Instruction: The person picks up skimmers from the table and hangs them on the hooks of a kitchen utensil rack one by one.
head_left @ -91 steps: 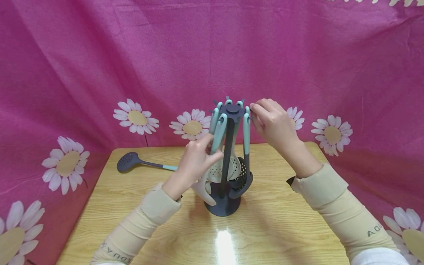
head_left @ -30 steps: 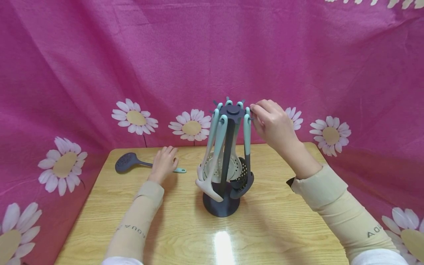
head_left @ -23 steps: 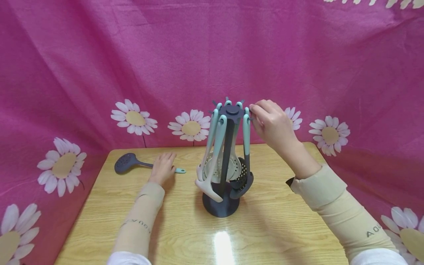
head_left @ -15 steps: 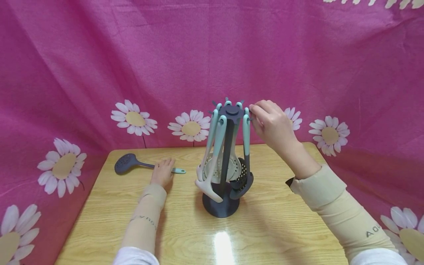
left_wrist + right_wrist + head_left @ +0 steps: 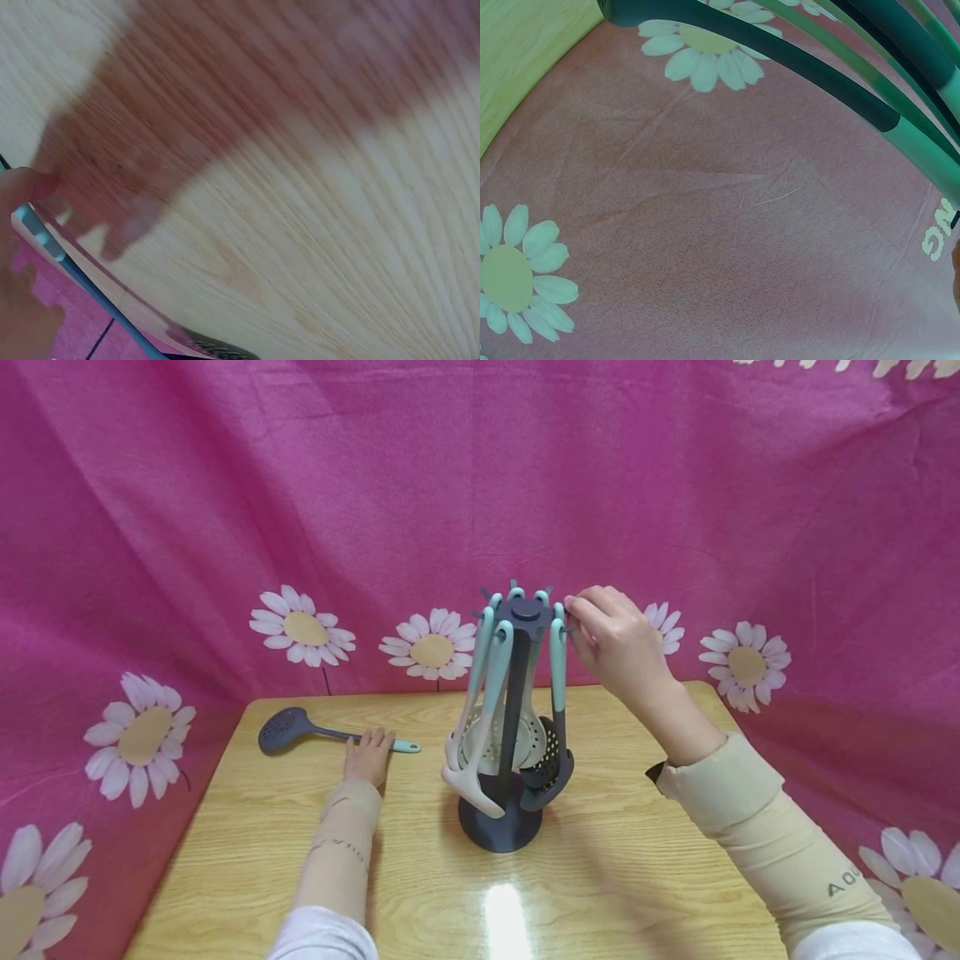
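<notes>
A dark grey skimmer [image 5: 281,731] with a round perforated head and a turquoise handle end lies on the table, left of the utensil stand [image 5: 498,827]. My left hand [image 5: 367,758] reaches over the skimmer's handle; in the left wrist view the thumb and fingers [image 5: 26,300] are spread on either side of it. At the top of the stand, the fingertips of my right hand [image 5: 618,639] pinch the tip of a hook. From the hooks hang several utensils with turquoise handles, among them a pale utensil [image 5: 472,785] and a dark one [image 5: 558,777]. The right wrist view shows hanging handles [image 5: 795,64], hardly any hand.
The stand has a round dark base near the middle of the wooden table [image 5: 420,893]. Close behind and on both sides hangs a pink cloth [image 5: 480,485] with daisies. Light glares on the tabletop near the front.
My left hand has left the hanging utensils and moved left to the skimmer's handle, drawing slightly nearer over the last half second. The right hand stays at the hook. The skimmer lies still.
</notes>
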The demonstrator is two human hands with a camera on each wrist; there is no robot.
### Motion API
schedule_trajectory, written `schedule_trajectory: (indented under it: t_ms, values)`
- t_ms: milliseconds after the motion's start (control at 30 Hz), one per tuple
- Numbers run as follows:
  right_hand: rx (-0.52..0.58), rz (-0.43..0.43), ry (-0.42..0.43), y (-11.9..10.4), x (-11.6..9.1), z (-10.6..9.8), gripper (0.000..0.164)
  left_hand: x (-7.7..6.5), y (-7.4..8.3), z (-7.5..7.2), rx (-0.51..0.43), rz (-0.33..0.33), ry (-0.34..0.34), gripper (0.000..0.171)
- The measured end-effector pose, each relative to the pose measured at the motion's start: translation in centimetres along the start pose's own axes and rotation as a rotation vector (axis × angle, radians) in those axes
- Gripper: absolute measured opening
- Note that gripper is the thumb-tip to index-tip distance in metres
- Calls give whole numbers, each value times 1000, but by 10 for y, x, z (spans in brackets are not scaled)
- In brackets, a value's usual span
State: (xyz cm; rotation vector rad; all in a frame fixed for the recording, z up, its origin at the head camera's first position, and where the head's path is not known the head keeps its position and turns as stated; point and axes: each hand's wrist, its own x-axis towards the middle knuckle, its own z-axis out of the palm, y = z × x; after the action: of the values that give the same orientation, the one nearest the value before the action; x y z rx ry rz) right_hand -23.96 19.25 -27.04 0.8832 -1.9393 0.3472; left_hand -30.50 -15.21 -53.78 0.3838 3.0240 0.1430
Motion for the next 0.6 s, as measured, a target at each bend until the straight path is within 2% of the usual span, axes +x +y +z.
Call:
schedule_trajectory:
  t_ms: [133,167,267,367,400,500,600]
  values:
    - [3,-3,1,0,0,0,12,18,-4,20,-14,-48,-49,56]
    - [3,-5,1,0,0,0,12,25,-9,33,-8,-47,-23,56]
    - [0,-9,-2,0,1,0,12,32,-12,44,17,-62,-39,53]
    - [1,-7,-5,0,0,0,12,25,-4,33,-16,-61,-34,49]
    - [3,-6,-5,0,0,0,12,19,3,19,-36,-73,-63,47]
    - [7,-4,-8,1,-1,0,12,5,13,2,-47,-55,-29,43]
    - [11,-2,-5,1,-1,0,12,-4,19,-5,-24,-45,9,40]
